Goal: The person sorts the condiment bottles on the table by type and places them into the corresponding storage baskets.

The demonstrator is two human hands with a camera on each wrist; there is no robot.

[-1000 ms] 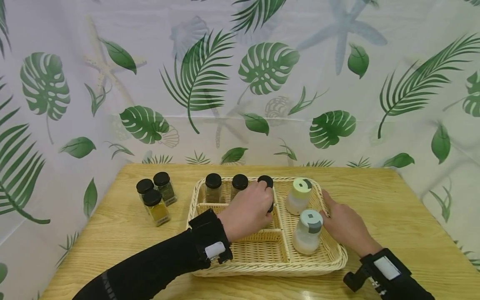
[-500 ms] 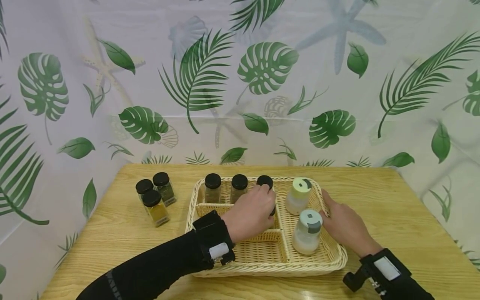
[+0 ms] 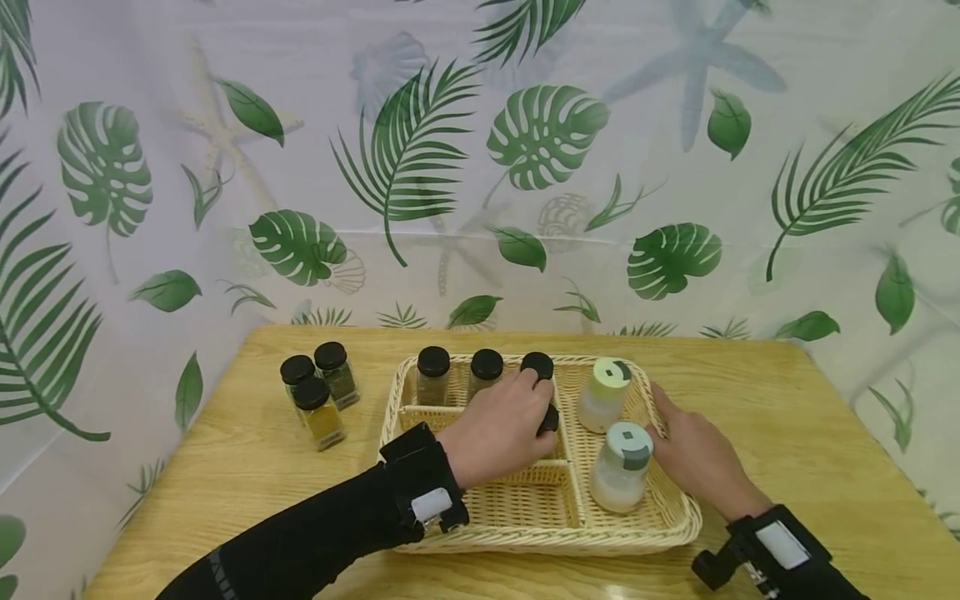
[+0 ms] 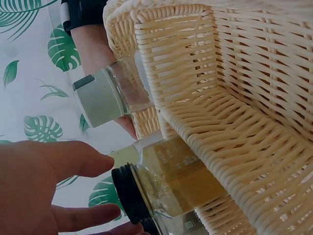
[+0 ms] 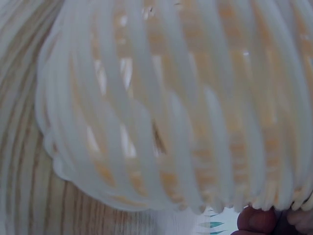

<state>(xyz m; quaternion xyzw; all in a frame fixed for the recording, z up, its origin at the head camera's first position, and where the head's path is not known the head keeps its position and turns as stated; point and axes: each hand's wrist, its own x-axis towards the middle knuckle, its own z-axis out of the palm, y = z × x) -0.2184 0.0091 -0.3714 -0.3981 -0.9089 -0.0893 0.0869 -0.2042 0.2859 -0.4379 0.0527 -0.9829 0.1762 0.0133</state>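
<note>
My left hand (image 3: pixel 498 429) reaches over the divided wicker basket (image 3: pixel 525 537). Just right of its fingers, a black-lidded spice jar (image 3: pixel 550 419) stands in the middle compartment. In the left wrist view this jar (image 4: pixel 176 178) holds yellowish-brown contents; thumb and fingertips lie spread right at the top of its lid. My right hand (image 3: pixel 697 450) grips the basket's right rim, and its fingertips (image 5: pixel 257 220) show at the rim in the right wrist view. Three black-lidded jars, including one at the left (image 3: pixel 432 375), line the back compartment.
Two clear shakers, one with a yellow-green lid (image 3: pixel 603 396) and one with a pale green lid (image 3: pixel 621 467), stand in the right compartment. Three black-lidded spice jars (image 3: pixel 322 421) stand grouped on the wooden table (image 3: pixel 225 467), left of the basket. A leaf-patterned cloth (image 3: pixel 450 167) hangs behind.
The left hand has shifted slightly off the jar lid, which shows more beside the fingers. The right hand stays on the rim. The head view has swung slightly left.
</note>
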